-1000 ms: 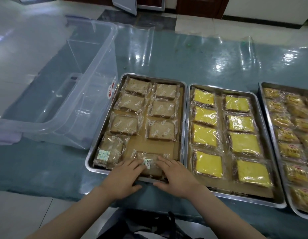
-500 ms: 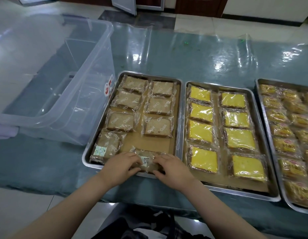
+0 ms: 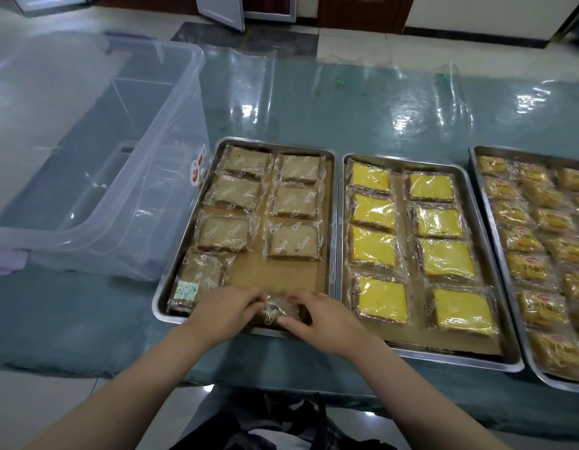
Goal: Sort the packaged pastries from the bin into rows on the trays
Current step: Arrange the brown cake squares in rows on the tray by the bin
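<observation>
Counter (image 3: 362, 108): teal, under glossy clear film. Clear bin (image 3: 96, 164): far left, red sticker unreadable. Left tray (image 3: 331, 222): seven brown wrapped pastries, "Cake" faintly printed. Middle tray (image 3: 476, 222): eight yellow ones. Right tray (image 3: 476, 164): small packs, red labels illegible. Brown pastry (image 3: 278, 311): near edge of left tray, pinched by left hand (image 3: 228, 308) and right hand (image 3: 320, 319), fingers curled; half a second ago it lay flatter, more exposed.

Clear plastic sheet (image 3: 379, 102) covers the teal table (image 3: 70, 319); tiled floor (image 3: 362, 43) behind.

Brown pastries (image 3: 290, 242), yellow pastries (image 3: 372, 247)
</observation>
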Demonstrator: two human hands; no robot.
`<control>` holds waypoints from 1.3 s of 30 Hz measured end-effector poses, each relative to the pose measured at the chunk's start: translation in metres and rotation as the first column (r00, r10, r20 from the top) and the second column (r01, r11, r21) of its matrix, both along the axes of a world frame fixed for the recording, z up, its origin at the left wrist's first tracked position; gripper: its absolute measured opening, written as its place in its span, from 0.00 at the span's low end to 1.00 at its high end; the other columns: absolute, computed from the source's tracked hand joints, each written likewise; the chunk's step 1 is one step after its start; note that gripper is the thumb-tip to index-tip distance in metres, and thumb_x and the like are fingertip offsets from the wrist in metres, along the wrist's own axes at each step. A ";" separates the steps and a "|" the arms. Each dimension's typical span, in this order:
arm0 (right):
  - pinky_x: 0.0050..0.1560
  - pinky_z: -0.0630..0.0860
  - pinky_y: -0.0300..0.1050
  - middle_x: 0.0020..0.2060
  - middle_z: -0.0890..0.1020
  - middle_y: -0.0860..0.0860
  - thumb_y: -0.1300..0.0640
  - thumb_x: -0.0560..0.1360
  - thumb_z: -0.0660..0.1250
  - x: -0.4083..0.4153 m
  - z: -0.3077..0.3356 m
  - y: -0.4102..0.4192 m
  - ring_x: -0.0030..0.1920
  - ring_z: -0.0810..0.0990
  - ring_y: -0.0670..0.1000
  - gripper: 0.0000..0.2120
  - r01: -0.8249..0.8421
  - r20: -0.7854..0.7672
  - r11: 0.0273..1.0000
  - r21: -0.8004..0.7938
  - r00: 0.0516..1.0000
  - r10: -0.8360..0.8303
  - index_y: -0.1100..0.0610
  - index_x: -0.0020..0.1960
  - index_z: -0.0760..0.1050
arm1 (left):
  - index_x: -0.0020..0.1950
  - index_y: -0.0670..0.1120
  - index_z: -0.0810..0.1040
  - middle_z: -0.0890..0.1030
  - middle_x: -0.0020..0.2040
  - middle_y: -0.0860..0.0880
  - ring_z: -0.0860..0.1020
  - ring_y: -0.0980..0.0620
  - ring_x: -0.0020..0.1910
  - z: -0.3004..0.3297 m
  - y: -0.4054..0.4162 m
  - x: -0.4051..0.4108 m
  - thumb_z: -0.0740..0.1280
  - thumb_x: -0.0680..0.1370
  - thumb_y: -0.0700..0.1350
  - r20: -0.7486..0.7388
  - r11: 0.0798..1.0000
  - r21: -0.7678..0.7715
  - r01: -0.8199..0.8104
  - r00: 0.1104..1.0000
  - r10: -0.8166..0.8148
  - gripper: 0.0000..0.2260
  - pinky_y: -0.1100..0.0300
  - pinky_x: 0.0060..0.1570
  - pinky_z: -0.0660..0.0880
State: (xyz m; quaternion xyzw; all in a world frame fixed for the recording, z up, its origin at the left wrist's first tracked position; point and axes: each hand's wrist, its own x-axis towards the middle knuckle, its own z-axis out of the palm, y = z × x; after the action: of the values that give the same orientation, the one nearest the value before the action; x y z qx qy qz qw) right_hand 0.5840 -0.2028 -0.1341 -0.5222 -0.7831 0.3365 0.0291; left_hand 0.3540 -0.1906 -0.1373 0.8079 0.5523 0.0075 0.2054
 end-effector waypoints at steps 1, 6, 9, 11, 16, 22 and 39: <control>0.61 0.74 0.47 0.64 0.77 0.45 0.28 0.73 0.58 0.002 0.000 -0.002 0.63 0.75 0.47 0.34 -0.013 -0.004 1.000 -0.020 1.000 0.013 0.44 0.73 0.61 | 0.53 0.57 0.75 0.81 0.42 0.56 0.78 0.55 0.41 0.003 0.002 -0.001 0.61 0.80 0.56 0.005 1.000 -0.026 0.005 1.000 -0.005 0.07 0.55 0.40 0.74; 0.48 0.77 0.45 0.47 0.81 0.44 0.41 0.78 0.62 0.004 0.000 -0.009 0.47 0.79 0.47 0.23 0.030 -0.053 0.997 0.076 0.998 -0.026 0.42 0.71 0.63 | 0.44 0.57 0.75 0.78 0.38 0.59 0.76 0.59 0.39 0.013 0.018 -0.001 0.60 0.82 0.52 0.122 0.964 -0.264 -0.028 0.991 0.062 0.09 0.57 0.43 0.73; 0.40 0.76 0.45 0.34 0.76 0.43 0.44 0.81 0.59 0.000 0.004 -0.007 0.36 0.76 0.45 0.12 0.155 -0.094 0.986 0.066 0.984 -0.148 0.48 0.60 0.72 | 0.51 0.56 0.81 0.82 0.50 0.58 0.78 0.58 0.50 0.017 0.022 -0.001 0.53 0.82 0.60 0.294 0.896 -0.410 -0.173 0.904 0.310 0.18 0.58 0.52 0.72; 0.39 0.77 0.47 0.34 0.77 0.45 0.45 0.81 0.60 -0.004 0.002 0.000 0.35 0.77 0.47 0.10 0.256 -0.071 0.965 0.053 0.965 -0.252 0.51 0.54 0.72 | 0.61 0.55 0.79 0.80 0.58 0.56 0.76 0.57 0.56 0.016 0.023 0.000 0.51 0.80 0.64 0.342 0.870 -0.437 -0.230 0.852 0.397 0.23 0.58 0.56 0.70; 0.50 0.79 0.48 0.59 0.77 0.52 0.54 0.79 0.64 -0.013 -0.004 0.012 0.54 0.79 0.52 0.27 0.294 0.018 0.949 0.110 0.955 -0.298 0.53 0.75 0.57 | 0.76 0.53 0.59 0.67 0.73 0.52 0.65 0.53 0.70 0.000 0.013 0.005 0.62 0.80 0.54 0.175 0.984 -0.065 -0.168 0.969 0.177 0.26 0.53 0.67 0.67; 0.71 0.63 0.53 0.76 0.63 0.53 0.59 0.78 0.62 -0.014 -0.019 0.006 0.72 0.66 0.56 0.25 -0.057 0.234 0.955 0.290 0.972 -0.013 0.55 0.74 0.65 | 0.77 0.57 0.58 0.56 0.79 0.56 0.53 0.54 0.77 -0.014 -0.001 0.010 0.53 0.80 0.56 -0.050 0.993 -0.016 0.119 0.992 -0.120 0.25 0.49 0.73 0.61; 0.59 0.76 0.52 0.50 0.85 0.52 0.55 0.66 0.72 -0.021 -0.032 -0.001 0.45 0.83 0.53 0.16 -0.010 0.361 0.896 0.443 0.917 -0.169 0.59 0.52 0.83 | 0.78 0.49 0.59 0.53 0.80 0.51 0.44 0.54 0.78 -0.036 0.001 0.014 0.55 0.82 0.54 0.179 0.975 -0.130 0.180 0.971 -0.156 0.25 0.62 0.75 0.41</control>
State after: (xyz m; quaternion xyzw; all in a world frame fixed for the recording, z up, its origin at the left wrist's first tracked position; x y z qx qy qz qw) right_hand 0.5634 -0.2043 -0.1665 -0.5909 -0.8057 0.0404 0.0026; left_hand 0.3684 -0.1896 -0.1738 0.8313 0.4616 0.0177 0.3091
